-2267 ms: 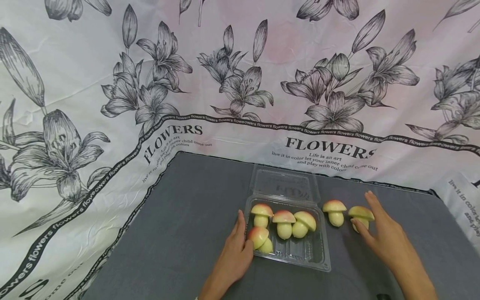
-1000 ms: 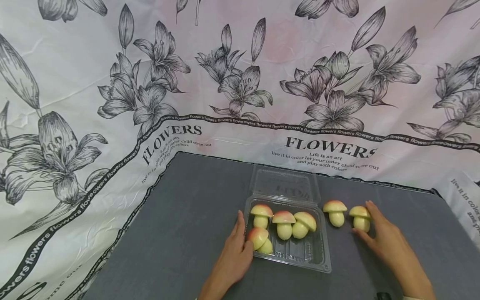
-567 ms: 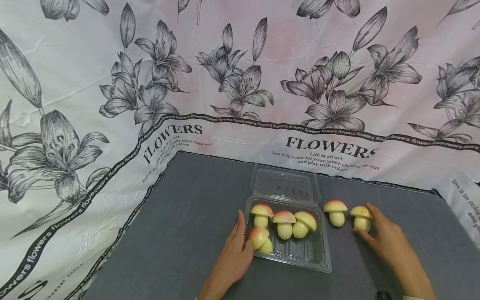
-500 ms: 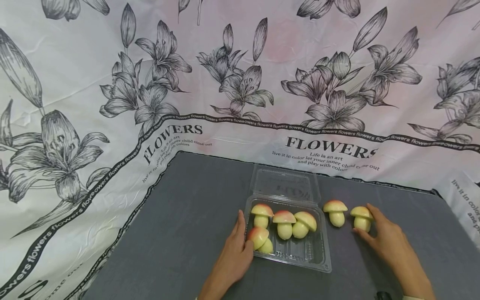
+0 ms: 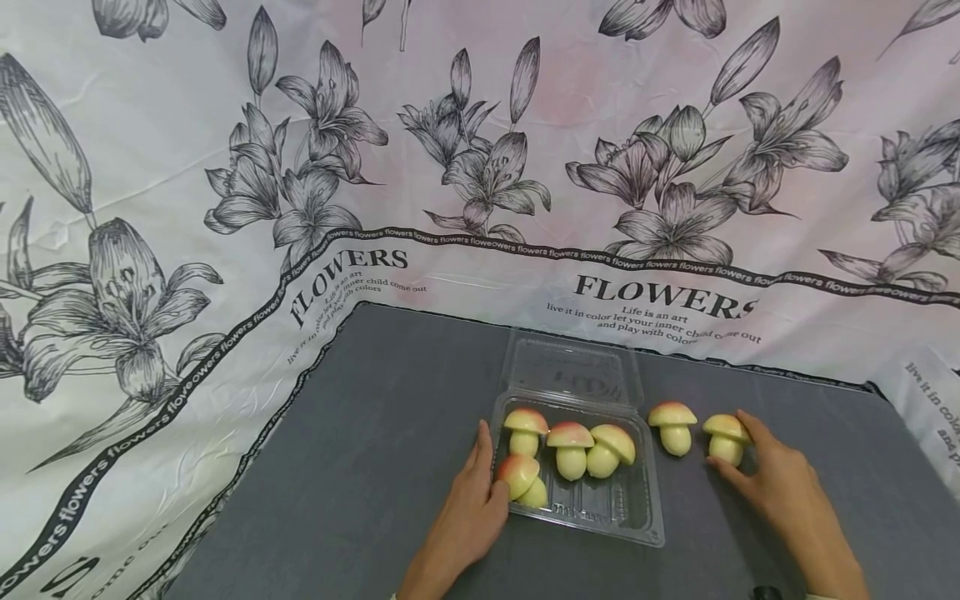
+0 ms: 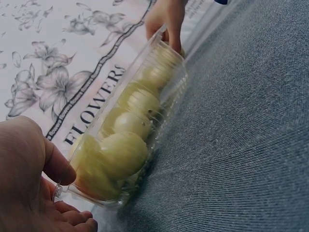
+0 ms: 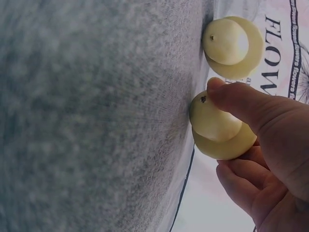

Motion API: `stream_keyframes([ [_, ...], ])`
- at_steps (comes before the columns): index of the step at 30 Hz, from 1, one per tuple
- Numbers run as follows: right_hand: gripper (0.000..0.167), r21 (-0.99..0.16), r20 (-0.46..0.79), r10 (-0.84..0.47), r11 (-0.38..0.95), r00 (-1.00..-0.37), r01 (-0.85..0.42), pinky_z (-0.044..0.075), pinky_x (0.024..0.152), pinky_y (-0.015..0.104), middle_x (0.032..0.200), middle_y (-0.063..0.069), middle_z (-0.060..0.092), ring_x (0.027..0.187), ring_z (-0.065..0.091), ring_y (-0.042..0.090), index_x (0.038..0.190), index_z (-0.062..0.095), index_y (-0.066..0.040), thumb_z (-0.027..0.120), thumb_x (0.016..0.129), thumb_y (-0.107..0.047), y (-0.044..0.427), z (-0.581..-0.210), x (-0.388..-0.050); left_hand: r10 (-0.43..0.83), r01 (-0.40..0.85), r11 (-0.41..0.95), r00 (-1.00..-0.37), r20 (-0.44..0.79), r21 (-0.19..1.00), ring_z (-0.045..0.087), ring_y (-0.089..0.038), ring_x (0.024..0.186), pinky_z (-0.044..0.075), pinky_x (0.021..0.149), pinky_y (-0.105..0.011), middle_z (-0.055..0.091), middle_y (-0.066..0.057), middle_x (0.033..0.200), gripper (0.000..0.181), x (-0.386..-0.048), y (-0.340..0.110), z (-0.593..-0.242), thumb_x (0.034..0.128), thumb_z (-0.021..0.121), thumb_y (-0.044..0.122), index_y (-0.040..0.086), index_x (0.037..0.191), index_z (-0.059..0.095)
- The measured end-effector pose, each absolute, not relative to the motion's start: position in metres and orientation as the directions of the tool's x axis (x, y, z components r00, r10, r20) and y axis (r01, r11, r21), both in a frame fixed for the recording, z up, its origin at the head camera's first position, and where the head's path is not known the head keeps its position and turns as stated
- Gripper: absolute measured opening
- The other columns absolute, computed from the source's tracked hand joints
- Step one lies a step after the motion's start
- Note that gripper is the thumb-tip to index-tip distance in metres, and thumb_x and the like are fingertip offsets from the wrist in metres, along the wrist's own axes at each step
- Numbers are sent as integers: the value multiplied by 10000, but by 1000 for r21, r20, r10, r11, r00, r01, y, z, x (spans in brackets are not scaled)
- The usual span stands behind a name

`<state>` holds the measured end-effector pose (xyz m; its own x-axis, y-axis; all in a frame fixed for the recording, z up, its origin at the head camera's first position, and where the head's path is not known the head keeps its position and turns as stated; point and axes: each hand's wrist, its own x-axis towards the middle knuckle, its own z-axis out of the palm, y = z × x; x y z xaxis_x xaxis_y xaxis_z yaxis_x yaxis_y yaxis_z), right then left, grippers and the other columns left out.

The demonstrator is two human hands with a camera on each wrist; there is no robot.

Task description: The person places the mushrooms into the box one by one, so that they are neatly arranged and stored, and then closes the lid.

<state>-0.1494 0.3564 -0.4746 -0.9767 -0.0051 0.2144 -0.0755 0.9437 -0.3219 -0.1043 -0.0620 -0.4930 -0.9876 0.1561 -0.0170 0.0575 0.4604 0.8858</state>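
Observation:
A clear plastic clamshell box [image 5: 641, 492] lies with its lid folded back on the dark table. Several yellow-green mushrooms [image 5: 570, 450] with red-blushed caps sit inside it. My left hand [image 5: 468, 508] grips the box's left rim, its thumb on the near side of the wall in the left wrist view. To the right of the box, my right hand [image 5: 783, 483] pinches another mushroom [image 7: 217, 121] between thumb and fingers, low on the table. One more mushroom [image 5: 673, 427] stands apart between that one and the box.
The dark grey table [image 5: 360, 433] ends at the back against a white curtain [image 5: 480, 283] printed with flowers and lettering. The raised clear lid [image 5: 573, 367] lies behind the box, near that back edge. A small black object [image 5: 767, 592] shows at the bottom edge.
My right thumb and fingers have come together from a wider spread onto the far-right mushroom, which has turned slightly upright. My left hand and the box stay in place.

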Motion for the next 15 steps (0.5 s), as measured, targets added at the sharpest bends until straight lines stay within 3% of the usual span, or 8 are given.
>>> stream_keyframes([
  [6, 895, -320, 220, 12, 946, -975, -61, 459, 662, 693, 1263, 466, 579, 897, 609, 668, 1524, 428, 69, 866, 887, -382, 357, -473, -147, 158, 53, 461, -987, -23, 886, 188, -209, 1585, 268, 1245, -549, 122, -40, 1761, 791, -105, -61, -493, 1023, 419, 133, 167, 1709, 28],
  [15, 892, -329, 264, 47, 943, -963, -44, 449, 614, 674, 1217, 483, 585, 809, 614, 651, 1538, 416, 56, 880, 877, -322, 354, -466, -143, 155, 61, 464, -988, -14, 884, 192, -220, 1586, 259, 1249, -547, 146, -85, 1760, 790, -104, -61, -492, 1016, 428, 127, 137, 1708, 47],
])
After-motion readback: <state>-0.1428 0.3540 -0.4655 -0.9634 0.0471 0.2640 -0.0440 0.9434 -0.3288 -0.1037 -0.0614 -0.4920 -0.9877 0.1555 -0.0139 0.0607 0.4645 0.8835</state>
